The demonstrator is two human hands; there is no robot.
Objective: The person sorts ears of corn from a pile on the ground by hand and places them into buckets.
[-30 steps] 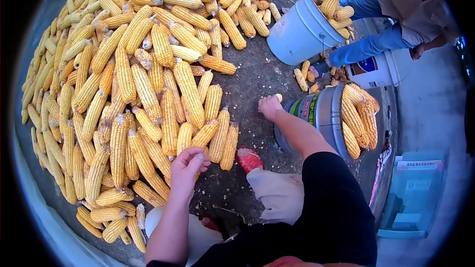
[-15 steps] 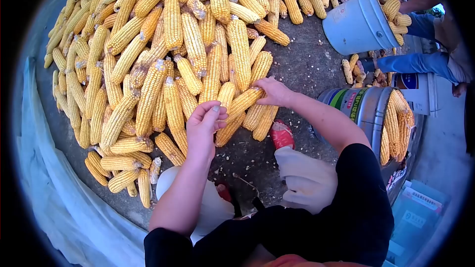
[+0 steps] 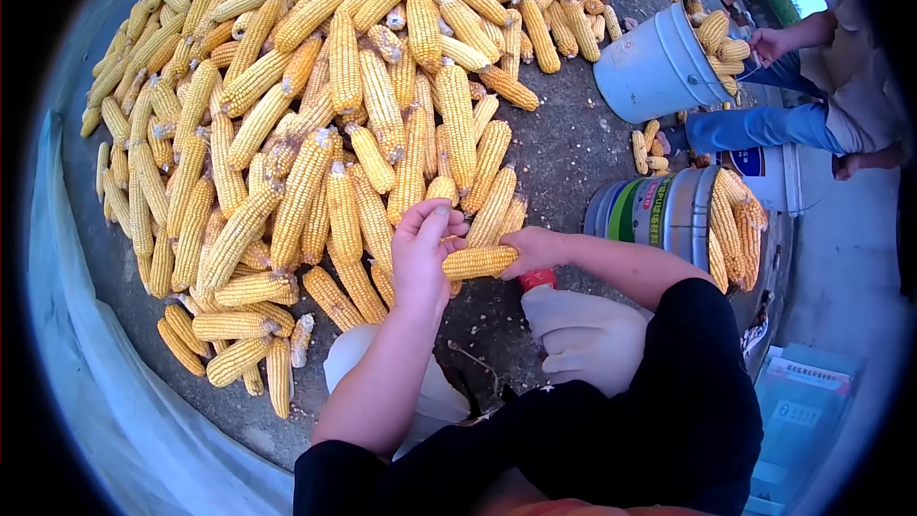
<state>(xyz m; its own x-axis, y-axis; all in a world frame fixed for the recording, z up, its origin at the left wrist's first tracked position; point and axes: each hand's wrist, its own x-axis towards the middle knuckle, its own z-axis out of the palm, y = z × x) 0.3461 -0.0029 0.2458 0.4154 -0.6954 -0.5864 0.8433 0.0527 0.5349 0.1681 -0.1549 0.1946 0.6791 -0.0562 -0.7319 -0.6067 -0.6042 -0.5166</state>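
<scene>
My right hand (image 3: pixel 535 253) grips the right end of a yellow corn cob (image 3: pixel 478 263), which lies nearly level in front of me. Close to its left end is my left hand (image 3: pixel 425 234), with the fingers curled in and the thumb against them; what it holds, if anything, is hidden. Another cob (image 3: pixel 442 189) shows just above my left fingers. Beyond both hands spreads a large heap of cobs (image 3: pixel 306 172). Right of my right hand, a metal bucket with a green label (image 3: pixel 659 210) lies tilted, with cobs in its mouth.
A light blue bucket of cobs (image 3: pixel 650 67) stands at the upper right, beside another person in jeans (image 3: pixel 764 127). Behind is a white bucket (image 3: pixel 778 177). A teal container (image 3: pixel 798 411) is at the lower right, and pale sheeting (image 3: pixel 115 363) edges the heap.
My right hand has left the metal bucket, reached the heap and taken hold of a cob, now drawn nearer to me. My left hand stays curled. The other person's hand is now at the blue bucket.
</scene>
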